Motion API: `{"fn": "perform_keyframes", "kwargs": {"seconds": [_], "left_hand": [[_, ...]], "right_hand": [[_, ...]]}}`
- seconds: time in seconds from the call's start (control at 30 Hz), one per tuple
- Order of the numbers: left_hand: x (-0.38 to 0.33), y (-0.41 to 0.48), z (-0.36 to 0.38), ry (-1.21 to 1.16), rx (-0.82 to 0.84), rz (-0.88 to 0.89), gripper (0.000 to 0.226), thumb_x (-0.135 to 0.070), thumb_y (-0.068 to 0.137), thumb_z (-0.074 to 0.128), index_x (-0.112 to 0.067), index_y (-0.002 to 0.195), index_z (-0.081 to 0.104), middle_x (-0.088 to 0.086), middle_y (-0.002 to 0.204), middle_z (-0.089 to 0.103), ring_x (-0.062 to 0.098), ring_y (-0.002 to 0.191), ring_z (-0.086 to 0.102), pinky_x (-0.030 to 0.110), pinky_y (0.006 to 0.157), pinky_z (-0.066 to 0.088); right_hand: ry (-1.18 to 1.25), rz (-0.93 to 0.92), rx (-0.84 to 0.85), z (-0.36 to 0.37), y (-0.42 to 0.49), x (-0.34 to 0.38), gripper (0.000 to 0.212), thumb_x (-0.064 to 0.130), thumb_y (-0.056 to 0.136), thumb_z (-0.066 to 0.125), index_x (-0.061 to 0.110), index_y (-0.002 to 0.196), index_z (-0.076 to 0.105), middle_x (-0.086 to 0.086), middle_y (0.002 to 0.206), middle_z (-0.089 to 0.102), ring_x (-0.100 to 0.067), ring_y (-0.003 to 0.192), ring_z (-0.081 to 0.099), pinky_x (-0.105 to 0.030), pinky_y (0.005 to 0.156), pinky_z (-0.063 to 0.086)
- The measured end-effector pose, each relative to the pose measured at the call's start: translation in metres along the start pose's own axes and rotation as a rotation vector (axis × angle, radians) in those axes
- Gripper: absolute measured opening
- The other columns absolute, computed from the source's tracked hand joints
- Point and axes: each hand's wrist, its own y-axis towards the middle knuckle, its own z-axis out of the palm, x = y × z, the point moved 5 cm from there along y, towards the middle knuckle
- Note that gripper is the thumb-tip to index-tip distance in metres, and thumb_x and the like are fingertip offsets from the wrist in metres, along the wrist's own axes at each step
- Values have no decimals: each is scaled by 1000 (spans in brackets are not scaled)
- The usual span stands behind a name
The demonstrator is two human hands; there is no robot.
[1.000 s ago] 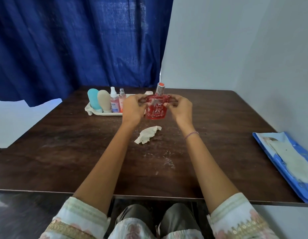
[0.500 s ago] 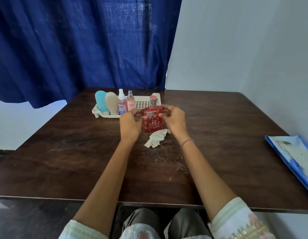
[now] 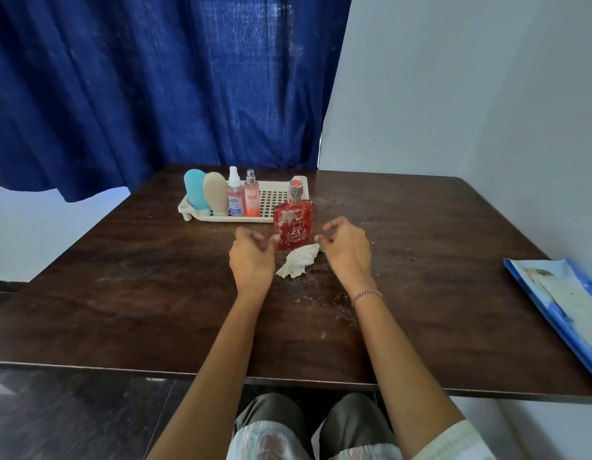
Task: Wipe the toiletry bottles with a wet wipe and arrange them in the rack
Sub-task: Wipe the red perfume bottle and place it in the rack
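A red perfume bottle (image 3: 293, 224) with a silver and orange cap stands upright on the dark table (image 3: 155, 293), just in front of the cream rack (image 3: 281, 194). A crumpled white wet wipe (image 3: 297, 264) lies right before the bottle. My left hand (image 3: 253, 257) hovers at the bottle's left, fingers loosely curled, holding nothing. My right hand (image 3: 346, 247) hovers at its right, fingers apart and empty. In the rack's left half stand a blue bottle (image 3: 195, 192), a beige bottle (image 3: 215, 193), a clear spray bottle (image 3: 235, 193) and a pink spray bottle (image 3: 252, 195).
A blue wet-wipe pack (image 3: 563, 307) lies at the table's right edge. A blue curtain (image 3: 155, 78) hangs behind the table and a white wall (image 3: 470, 94) stands at the right. The rack's right half holds nothing.
The red bottle came down from between both hands onto the table. Both hands have let go and drawn slightly apart and back.
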Motion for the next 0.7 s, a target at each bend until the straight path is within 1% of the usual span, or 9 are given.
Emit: {"fn": "perform_keyframes", "kwargs": {"seconds": [0.1, 0.17, 0.23, 0.33, 0.4, 0.47, 0.5, 0.6, 0.7], "left_hand": [[3, -7, 12, 104, 116, -35, 26, -26, 84, 71, -14, 87, 49, -1, 83, 56, 18, 84, 57, 32, 78, 46], [3, -11, 19, 127, 176, -23, 26, -25, 83, 72, -15, 88, 49, -3, 82, 58, 15, 83, 56, 29, 76, 44], [3, -15, 24, 127, 223, -16, 26, -22, 82, 73, -16, 91, 50, -5, 79, 59, 14, 85, 58, 28, 78, 44], [2, -18, 27, 66, 265, -58, 34, -18, 78, 76, -14, 103, 53, -7, 76, 63, 15, 91, 63, 34, 89, 48], [4, -19, 28, 1, 285, -122, 45, -17, 77, 77, -14, 113, 52, -7, 78, 65, 16, 94, 64, 39, 93, 49], [8, -17, 28, -51, 292, -184, 48, -19, 77, 78, -17, 116, 50, -3, 85, 67, 19, 95, 65, 42, 92, 50], [9, -17, 28, -62, 289, -202, 48, -22, 77, 78, -18, 115, 49, 1, 90, 68, 21, 95, 65, 43, 91, 51], [5, -14, 30, 4, 267, -190, 48, -31, 77, 77, -17, 114, 49, 6, 107, 65, 26, 100, 63, 44, 90, 52], [-2, -14, 32, 118, 277, -156, 51, -33, 77, 76, -17, 117, 49, 3, 114, 61, 25, 106, 59, 36, 88, 49]], "right_hand": [[-85, 36, 67, 6, -10, 0, 29, 32, 87, 66, 16, 109, 55, -5, 104, 67, -23, 95, 64, -28, 70, 42], [-98, 26, 89, 13, -17, 2, 32, 31, 86, 67, 15, 109, 52, -6, 104, 66, -25, 95, 64, -31, 73, 46], [-97, 2, 87, 18, -24, 3, 32, 26, 85, 68, 14, 110, 51, -7, 103, 66, -25, 94, 64, -34, 76, 50], [-7, -8, 70, 17, -24, 1, 26, 16, 85, 66, 17, 107, 52, -3, 97, 67, -21, 90, 64, -30, 71, 49], [115, 9, 58, 13, -21, -1, 23, 13, 83, 68, 20, 99, 54, 2, 84, 67, -15, 83, 64, -26, 69, 48], [196, 7, 35, 10, -20, -2, 22, 11, 81, 69, 20, 95, 54, 6, 73, 65, -11, 76, 64, -26, 73, 50], [199, -2, 24, 9, -20, -3, 21, 11, 82, 68, 20, 95, 54, 7, 72, 64, -11, 76, 63, -26, 72, 49], [172, -29, 25, 11, -22, -7, 20, 10, 84, 65, 18, 99, 54, 4, 79, 66, -11, 76, 62, -23, 66, 46], [219, -17, 35, 14, -25, -13, 16, 9, 86, 63, 16, 98, 56, 5, 79, 65, -11, 77, 61, -26, 69, 49]]}}
